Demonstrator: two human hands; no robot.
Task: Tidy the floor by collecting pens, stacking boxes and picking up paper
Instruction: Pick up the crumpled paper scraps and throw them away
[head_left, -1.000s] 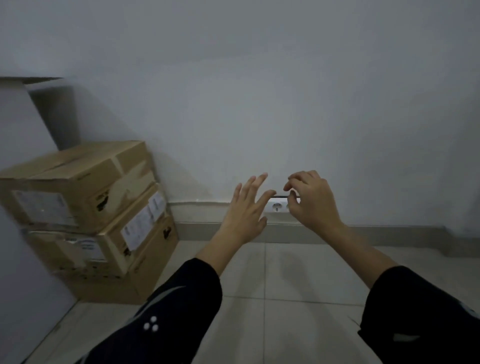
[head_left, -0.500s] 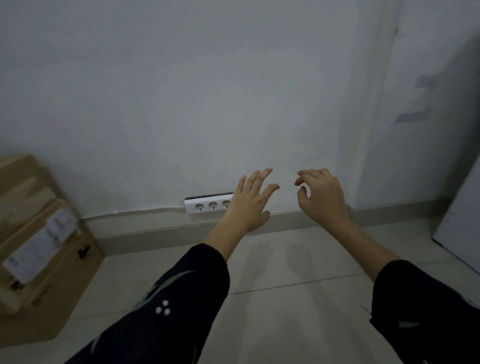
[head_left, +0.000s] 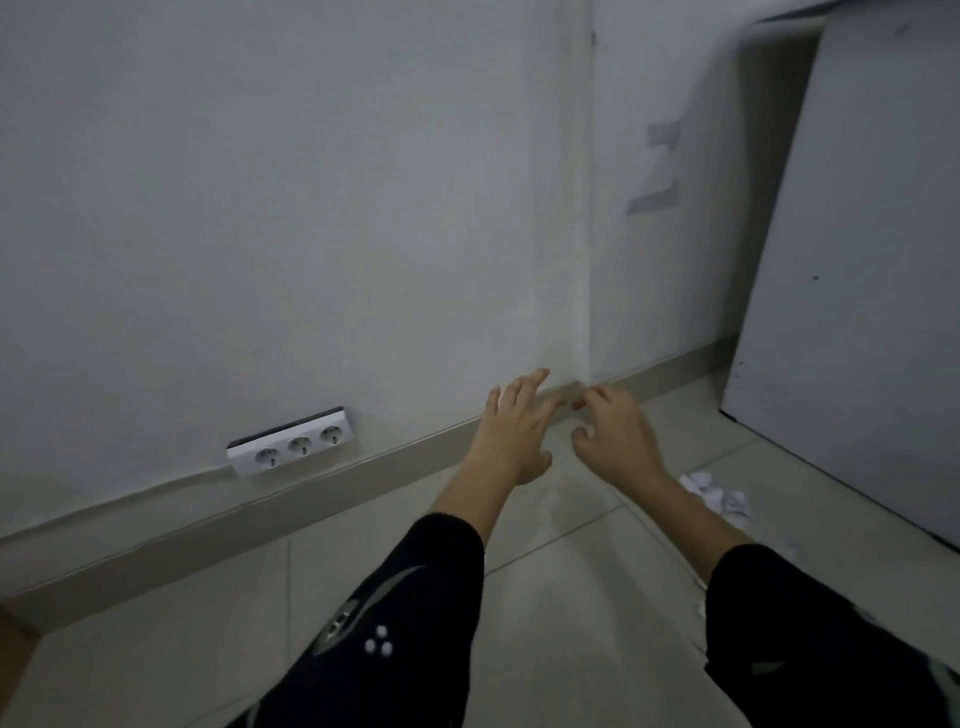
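Both my arms in dark sleeves reach forward over the pale tiled floor (head_left: 545, 597). My left hand (head_left: 511, 434) is empty, with its fingers spread. My right hand (head_left: 613, 434) has its fingers curled loosely and apart, with nothing in it. Crumpled white paper (head_left: 719, 493) lies on the floor just right of my right forearm, near a white panel. No pens show. Of the cardboard boxes only a brown corner (head_left: 10, 644) shows at the left edge.
A white wall with a triple socket strip (head_left: 293, 447) low down runs along a grey skirting board (head_left: 208, 525). The room's corner is right behind my hands. A large white panel (head_left: 857, 312) leans or stands at the right.
The view has swung right: the stacked boxes slid out of the left side, and the room corner, white panel and crumpled paper came in. Both hands stay out in front and empty.
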